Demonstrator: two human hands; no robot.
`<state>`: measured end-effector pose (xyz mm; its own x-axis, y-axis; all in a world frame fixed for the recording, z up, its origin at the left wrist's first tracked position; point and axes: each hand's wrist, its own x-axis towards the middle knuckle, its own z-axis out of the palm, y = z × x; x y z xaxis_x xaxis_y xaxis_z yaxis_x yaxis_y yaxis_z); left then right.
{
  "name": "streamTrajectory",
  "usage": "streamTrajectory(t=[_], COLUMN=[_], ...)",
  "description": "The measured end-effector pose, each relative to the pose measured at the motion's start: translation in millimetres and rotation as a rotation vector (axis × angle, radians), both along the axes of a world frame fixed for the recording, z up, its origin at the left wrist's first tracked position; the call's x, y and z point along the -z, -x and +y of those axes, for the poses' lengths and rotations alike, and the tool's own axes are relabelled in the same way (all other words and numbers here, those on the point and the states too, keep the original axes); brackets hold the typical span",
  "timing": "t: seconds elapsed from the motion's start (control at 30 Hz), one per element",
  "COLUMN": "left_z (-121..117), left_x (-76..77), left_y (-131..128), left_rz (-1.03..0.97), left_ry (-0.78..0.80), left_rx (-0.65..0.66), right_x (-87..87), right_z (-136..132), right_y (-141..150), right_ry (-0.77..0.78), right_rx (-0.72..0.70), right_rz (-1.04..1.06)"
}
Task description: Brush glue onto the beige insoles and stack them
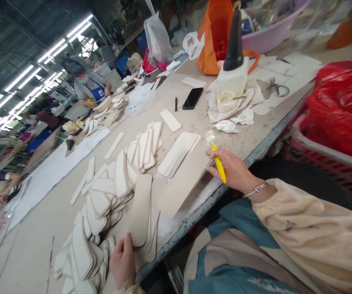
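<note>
My right hand [235, 170] is closed around a small brush with a yellow handle [220, 168]; its whitish bristle end points away from me. Its fingers are also at the far end of a stack of long beige boards [180, 183]. My left hand [122, 261] grips the near end of a rounded beige board [141, 210] between thumb and fingers. Under that board, more rounded pieces lie fanned out. Just left of it spreads a large heap of pale rounded strips [98, 212]. A neat pile of white-edged strips [179, 153] lies beyond the boards.
A white glue container [231, 83] with a black cone stands on crumpled cloth. Around it are a phone [192, 98], scissors [275, 87], an orange bag [208, 45] and a lilac basin [270, 38]. A basket with red plastic [344, 110] stands right. Co-workers sit farther left.
</note>
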<state>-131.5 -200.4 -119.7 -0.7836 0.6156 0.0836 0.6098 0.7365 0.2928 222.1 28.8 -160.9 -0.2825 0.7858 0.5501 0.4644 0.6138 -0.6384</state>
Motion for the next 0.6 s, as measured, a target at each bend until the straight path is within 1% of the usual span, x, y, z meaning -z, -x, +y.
streamTrajectory(t=[0.03, 0.07, 0.1, 0.17, 0.2, 0.27, 0.3, 0.37, 0.43, 0.5, 0.6], left_z=[-4, -7, -6, 2, 8, 26, 36, 54, 66, 73, 75], left_x=[2.0, 3.2, 3.3, 0.5, -2.2, -8.0, -10.5, -13.4, -13.9, -13.5, -14.4], left_y=[-1, -3, -8, -24, -34, -56, -66, -79, -82, -79, -72], left_rz=[0.033, 0.093, 0.180, 0.311, 0.323, 0.249, 0.224, 0.214, 0.227, 0.241, 0.272], left_ry=[0.024, 0.003, -0.058, -0.188, -0.227, -0.194, -0.150, -0.076, -0.058, -0.091, -0.176], left_rx=[0.011, 0.060, 0.157, 0.426, 0.576, 0.853, 0.947, 1.061, 1.113, 1.154, 1.204], right_x=[0.1, 0.4, 0.8, 2.2, 2.9, 3.8, 3.9, 3.0, 1.4, 0.5, 1.5], right_z=[0, 0, 0, 1, 1, 1, 1, 1, 1, 0, 1], right_y=[0, 0, -1, -1, -1, 0, 0, 0, -1, -1, -1], right_ry=[-0.010, -0.019, -0.026, -0.036, -0.038, -0.045, -0.050, -0.049, -0.033, -0.001, 0.023], right_rx=[-0.011, -0.023, -0.035, -0.050, -0.054, -0.056, -0.053, -0.054, -0.059, -0.060, -0.043], right_rz=[-0.008, -0.016, -0.023, -0.032, -0.035, -0.042, -0.042, -0.040, -0.027, -0.006, 0.024])
